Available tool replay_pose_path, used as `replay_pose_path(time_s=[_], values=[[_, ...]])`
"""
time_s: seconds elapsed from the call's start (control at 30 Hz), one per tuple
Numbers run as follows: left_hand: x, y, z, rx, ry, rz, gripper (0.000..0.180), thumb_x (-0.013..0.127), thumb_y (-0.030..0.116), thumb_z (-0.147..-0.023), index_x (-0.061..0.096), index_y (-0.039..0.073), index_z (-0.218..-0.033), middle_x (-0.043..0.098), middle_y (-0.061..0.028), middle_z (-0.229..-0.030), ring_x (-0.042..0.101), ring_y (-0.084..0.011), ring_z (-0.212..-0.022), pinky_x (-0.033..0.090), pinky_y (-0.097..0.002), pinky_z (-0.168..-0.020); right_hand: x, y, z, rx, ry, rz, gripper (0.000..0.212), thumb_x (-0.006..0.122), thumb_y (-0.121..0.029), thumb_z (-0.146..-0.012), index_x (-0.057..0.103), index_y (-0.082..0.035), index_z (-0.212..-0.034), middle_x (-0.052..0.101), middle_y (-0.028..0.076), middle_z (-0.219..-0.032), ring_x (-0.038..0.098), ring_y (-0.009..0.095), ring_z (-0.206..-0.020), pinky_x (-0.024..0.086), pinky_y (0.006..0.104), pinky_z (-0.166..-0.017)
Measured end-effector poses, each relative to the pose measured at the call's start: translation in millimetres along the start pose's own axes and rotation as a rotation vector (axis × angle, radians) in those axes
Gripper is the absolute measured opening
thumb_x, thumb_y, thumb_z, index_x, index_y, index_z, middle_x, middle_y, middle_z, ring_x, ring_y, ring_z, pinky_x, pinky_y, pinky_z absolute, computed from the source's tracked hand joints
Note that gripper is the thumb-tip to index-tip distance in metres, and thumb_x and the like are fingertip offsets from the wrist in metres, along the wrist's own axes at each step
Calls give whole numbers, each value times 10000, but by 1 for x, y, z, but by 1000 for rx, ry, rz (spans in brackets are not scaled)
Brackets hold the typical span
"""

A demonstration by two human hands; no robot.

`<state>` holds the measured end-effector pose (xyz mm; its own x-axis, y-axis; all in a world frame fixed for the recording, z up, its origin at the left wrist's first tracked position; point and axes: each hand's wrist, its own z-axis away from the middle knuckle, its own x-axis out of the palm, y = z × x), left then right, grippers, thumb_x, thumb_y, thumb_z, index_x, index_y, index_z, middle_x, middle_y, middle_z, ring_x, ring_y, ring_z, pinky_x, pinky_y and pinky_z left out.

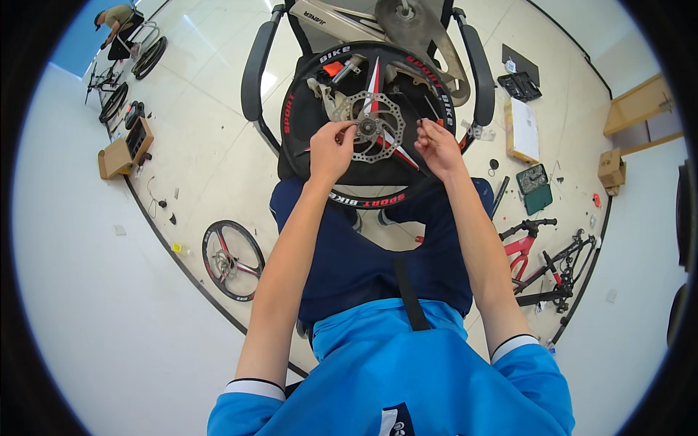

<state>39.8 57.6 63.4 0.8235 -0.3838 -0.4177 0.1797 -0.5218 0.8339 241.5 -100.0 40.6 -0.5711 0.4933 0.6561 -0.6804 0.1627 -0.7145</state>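
Observation:
A black bicycle wheel (294, 156) with white and red accents on its broad spokes lies flat on the chair in front of me. A silver brake disc (389, 109) with a holed rim sits at its hub (367, 127). My left hand (333, 150) is closed in a pinch at the disc's left side, its fingertips close to the hub; whatever they hold is hidden. Over the wheel's right part, my right hand (439, 148) pinches something small and dark that I cannot make out. Between the spokes lie metal parts and an orange-red piece (334, 69).
Black armrests (252, 73) flank the wheel. Pale frame parts (334, 22) rest behind it. A second wheel (233, 260) lies on the floor at left. At right are a green tool case (536, 198) and a red and black bike frame (538, 265). Another person (120, 25) sits far left.

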Motion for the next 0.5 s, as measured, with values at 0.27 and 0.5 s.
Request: replay_pose_path(time_s=[0.27,0.5], values=[[10,-14,25,-93,76,56,129,703,104,-905,744,2,-972,642,-81,-744,573,-143,-600,456,-282,-582,-20,-8,31,16,145,80,188,653,-226,-1010,672,-42,-1046,598,-28,-805,552,68,-680,505,250,-684],[15,-24,95,-110,45,159,98,724,79,-893,749,18,-966,649,-21,-720,515,-56,-566,399,-226,-526,-53,34,93,74,186,0,161,655,-207,-999,666,-50,-1032,614,-11,-811,603,101,-725,524,265,-682]])
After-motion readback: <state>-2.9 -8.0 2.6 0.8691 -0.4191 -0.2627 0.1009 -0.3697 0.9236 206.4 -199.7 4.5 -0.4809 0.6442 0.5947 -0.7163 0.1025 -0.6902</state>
